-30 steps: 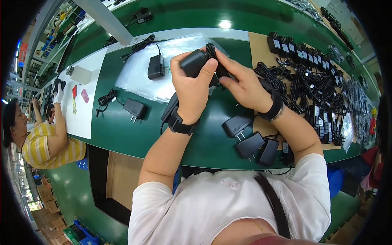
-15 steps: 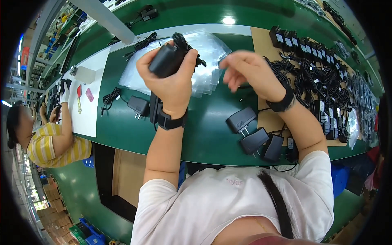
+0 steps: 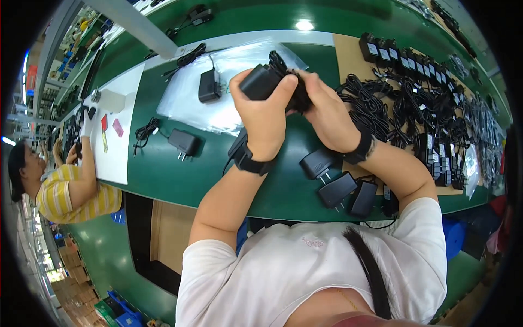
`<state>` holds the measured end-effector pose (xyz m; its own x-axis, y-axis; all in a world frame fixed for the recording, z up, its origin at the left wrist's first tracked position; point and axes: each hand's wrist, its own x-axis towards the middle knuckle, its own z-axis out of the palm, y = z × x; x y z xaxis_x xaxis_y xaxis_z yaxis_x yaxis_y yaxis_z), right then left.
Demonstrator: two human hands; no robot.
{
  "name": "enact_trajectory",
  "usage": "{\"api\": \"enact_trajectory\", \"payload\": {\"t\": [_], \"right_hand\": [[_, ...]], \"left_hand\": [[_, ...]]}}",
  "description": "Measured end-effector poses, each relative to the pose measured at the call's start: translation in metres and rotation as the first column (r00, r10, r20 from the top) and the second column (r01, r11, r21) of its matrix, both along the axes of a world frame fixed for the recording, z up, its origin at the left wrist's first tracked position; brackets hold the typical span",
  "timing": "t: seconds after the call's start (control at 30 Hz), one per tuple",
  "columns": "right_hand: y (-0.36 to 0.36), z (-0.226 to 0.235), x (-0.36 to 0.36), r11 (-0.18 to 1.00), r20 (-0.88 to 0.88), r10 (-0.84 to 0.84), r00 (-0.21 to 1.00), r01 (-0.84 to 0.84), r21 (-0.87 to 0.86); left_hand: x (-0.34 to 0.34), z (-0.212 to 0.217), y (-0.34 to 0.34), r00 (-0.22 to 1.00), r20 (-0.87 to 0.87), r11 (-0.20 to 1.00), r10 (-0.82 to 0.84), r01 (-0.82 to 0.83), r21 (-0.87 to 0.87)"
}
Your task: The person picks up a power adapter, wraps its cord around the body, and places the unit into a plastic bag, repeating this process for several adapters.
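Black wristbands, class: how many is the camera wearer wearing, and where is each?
2: the left wristband, just behind the left hand, and the right wristband, just behind the right hand. Neither is hidden.

A white sheet [image 3: 116, 163] lay toward the tabletop's [image 3: 169, 180] left end, bearing a pink piece [image 3: 117, 128], a red-and-yellow strip [image 3: 104, 123] and a pale container [image 3: 113, 102]. A grey post [image 3: 133, 27] stood at the far edge. Near the left end, a person [image 3: 79, 199] wore yellow stripes. Boxes [image 3: 73, 267] were stacked below.
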<state>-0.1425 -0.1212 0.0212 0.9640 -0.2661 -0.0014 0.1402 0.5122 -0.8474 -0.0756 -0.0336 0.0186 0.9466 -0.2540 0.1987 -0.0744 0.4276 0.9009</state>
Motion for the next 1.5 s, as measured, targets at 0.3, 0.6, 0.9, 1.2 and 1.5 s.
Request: {"api": "enact_trajectory", "payload": {"t": [0.3,0.6,0.9,1.2,1.5], "right_hand": [[-0.023,0.024,0.003,0.721,0.337,-0.183,0.923,0.359,-0.592],[-0.053,0.044,-0.005,0.809,0.195,-0.476,0.857,0.514,-0.286],[-0.059,0.018,0.003,0.695,0.349,-0.431,0.832,0.552,-0.460],[-0.056,0.016,0.005,0.657,0.344,-0.411,0.844,0.536,-0.531],[-0.062,0.006,0.011,0.667,0.334,-0.373,0.866,0.500,-0.552]], "left_hand": [[0.034,0.018,0.010,0.674,0.166,0.599,-0.720,0.724,-0.341],[0.040,-0.045,0.042,0.613,0.649,0.298,-0.451,-0.582,0.757],[0.057,-0.043,0.047,0.618,0.687,0.277,-0.382,-0.632,0.723],[0.078,-0.037,0.054,0.718,0.569,0.211,-0.400,-0.532,0.820],[0.104,-0.013,0.066,0.971,-0.122,0.617,-0.207,0.226,0.754]]}}
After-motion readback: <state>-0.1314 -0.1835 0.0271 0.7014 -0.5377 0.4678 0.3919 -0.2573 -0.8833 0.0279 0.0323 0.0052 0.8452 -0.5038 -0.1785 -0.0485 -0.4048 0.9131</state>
